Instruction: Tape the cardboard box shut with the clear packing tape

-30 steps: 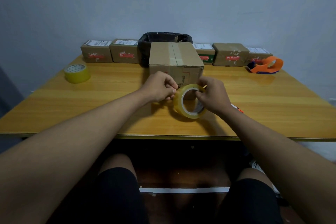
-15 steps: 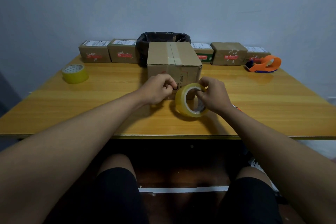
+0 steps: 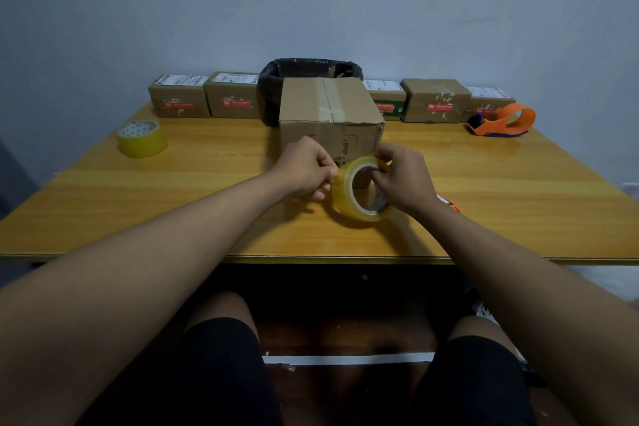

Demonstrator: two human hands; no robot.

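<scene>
A brown cardboard box (image 3: 328, 107) stands in the middle of the wooden table (image 3: 518, 190), its top flaps closed with a strip of tape along the seam. Just in front of it I hold a roll of clear packing tape (image 3: 345, 197) upright above the table. My right hand (image 3: 403, 180) grips the roll, with fingers curled into its core. My left hand (image 3: 306, 168) pinches at the roll's left outer edge, fingers curled; the tape end itself is too small to make out.
A second tape roll (image 3: 141, 138) lies at the left. An orange tape dispenser (image 3: 503, 121) sits at the back right. Several small parcels (image 3: 178, 100) and a black-lined bin (image 3: 307, 71) line the wall. An orange-tipped object (image 3: 451, 206) peeks out under my right wrist.
Both hands and the roll have shifted slightly toward the box; the roll has tilted a little, and my left fingers stay pinched at its edge.
</scene>
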